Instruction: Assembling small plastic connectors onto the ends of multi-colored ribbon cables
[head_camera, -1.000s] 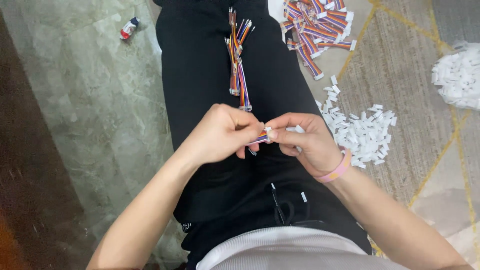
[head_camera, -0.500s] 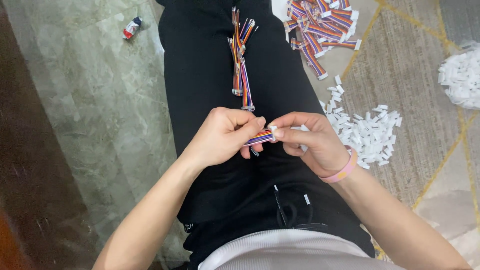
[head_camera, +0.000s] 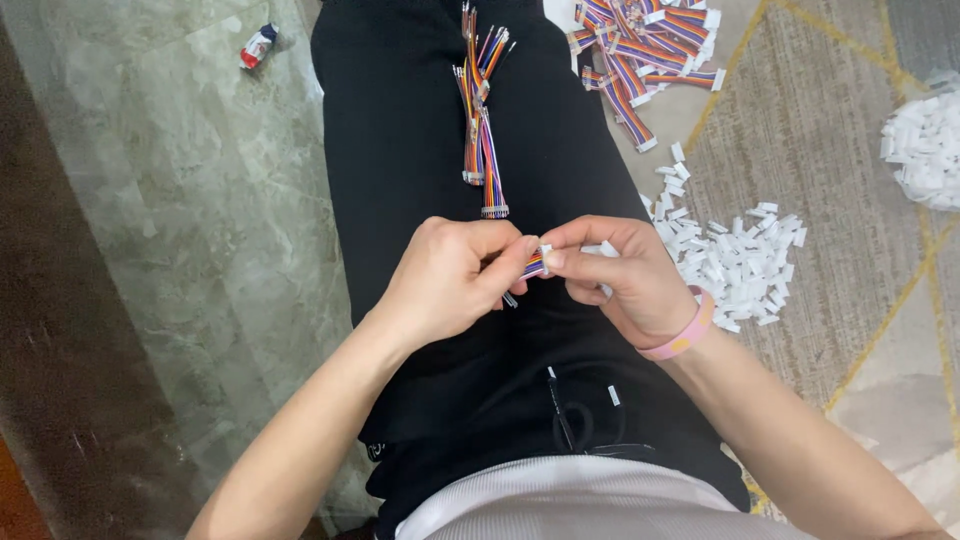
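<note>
My left hand (head_camera: 450, 283) pinches a short ribbon of multicoloured wires (head_camera: 533, 264) over my lap. My right hand (head_camera: 620, 280), with a pink band on its wrist, holds a small white plastic connector (head_camera: 546, 251) at the end of that ribbon. The fingertips of both hands meet there. More multicoloured wire bundles (head_camera: 480, 120) lie along my black trousers further up the leg. Most of the held ribbon is hidden inside my left fingers.
A heap of small white connectors (head_camera: 730, 260) lies on the rug to the right, another white heap (head_camera: 925, 150) at the far right edge. A pile of finished wire ribbons (head_camera: 640, 50) is at the top. A small red-and-white object (head_camera: 258, 45) rests on the green stone floor.
Both hands stay together on the ribbon and connector, with only slight finger shifts. The view has drifted a little.
</note>
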